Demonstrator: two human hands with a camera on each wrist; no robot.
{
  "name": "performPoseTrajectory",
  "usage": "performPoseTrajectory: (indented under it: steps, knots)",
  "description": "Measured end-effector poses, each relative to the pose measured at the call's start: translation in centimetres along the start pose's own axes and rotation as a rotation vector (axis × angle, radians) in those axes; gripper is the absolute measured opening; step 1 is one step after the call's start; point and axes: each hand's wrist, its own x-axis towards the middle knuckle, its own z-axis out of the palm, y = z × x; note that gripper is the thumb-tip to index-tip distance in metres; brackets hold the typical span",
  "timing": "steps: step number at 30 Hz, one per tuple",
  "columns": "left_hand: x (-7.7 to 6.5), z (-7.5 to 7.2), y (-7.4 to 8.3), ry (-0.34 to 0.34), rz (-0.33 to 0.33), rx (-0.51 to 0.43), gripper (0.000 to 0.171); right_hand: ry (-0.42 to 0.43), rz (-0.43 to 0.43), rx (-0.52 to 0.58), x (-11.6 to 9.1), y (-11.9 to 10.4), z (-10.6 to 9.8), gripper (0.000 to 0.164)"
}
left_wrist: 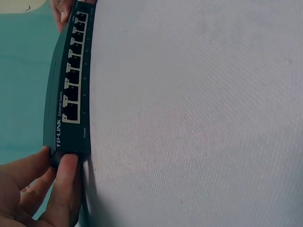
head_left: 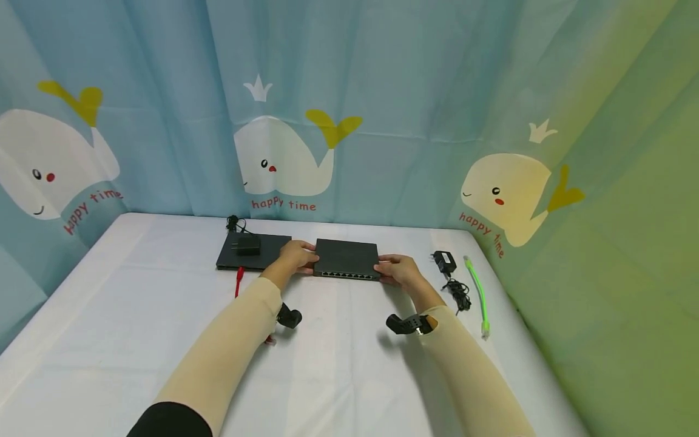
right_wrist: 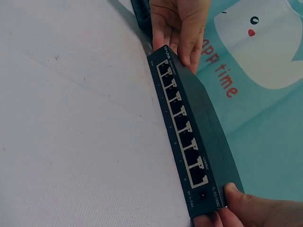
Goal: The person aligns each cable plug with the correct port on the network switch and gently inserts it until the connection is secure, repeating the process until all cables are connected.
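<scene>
A flat black Ethernet switch (head_left: 346,258) is held level at the middle of the table, its row of ports facing the person. My left hand (head_left: 296,258) grips its left end, and my right hand (head_left: 401,271) grips the right end. In the left wrist view, the thumb and fingers of the left hand (left_wrist: 42,189) pinch the corner by the TP-LINK lettering. The right wrist view shows the right hand (right_wrist: 246,208) with its thumb on top and fingers beneath, beside the round power socket. All the ports in view have no plugs in them.
Left of the switch lies another flat black box (head_left: 226,258) with a black power adapter (head_left: 247,245) on it. A red cable (head_left: 238,282) runs partly hidden under the left arm. At right are a second adapter (head_left: 445,261), its bundled cord (head_left: 459,293) and a green network cable (head_left: 478,291).
</scene>
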Motion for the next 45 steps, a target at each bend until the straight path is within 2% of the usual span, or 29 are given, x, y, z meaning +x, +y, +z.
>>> performPoseTrajectory:
  steps: [6,12,18,28,36,45]
  knots:
    - [-0.3,-0.7,-0.3,0.005,0.023,0.001,0.04,-0.018,-0.017,0.019,0.1,0.0,0.4,0.047]
    - [-0.6,-1.5,-0.4,0.011,0.014,-0.003,0.041,-0.024,-0.028,0.019,0.1,-0.1,1.2,0.046]
    - [-0.1,-2.3,-0.7,-0.007,-0.008,-0.041,0.043,-0.018,-0.029,-0.014,0.0,-0.2,2.0,0.045]
    - [0.0,-3.5,-1.0,0.001,-0.01,-0.036,0.044,-0.015,-0.023,-0.009,0.1,-0.5,3.3,0.044]
    - [0.2,-3.9,-0.9,0.035,-0.03,0.024,0.042,-0.008,-0.033,0.012,0.5,-0.6,4.1,0.043]
    - [0.3,-3.5,-1.3,0.065,0.016,0.122,0.047,0.001,-0.03,0.019,0.4,-0.6,4.4,0.043]
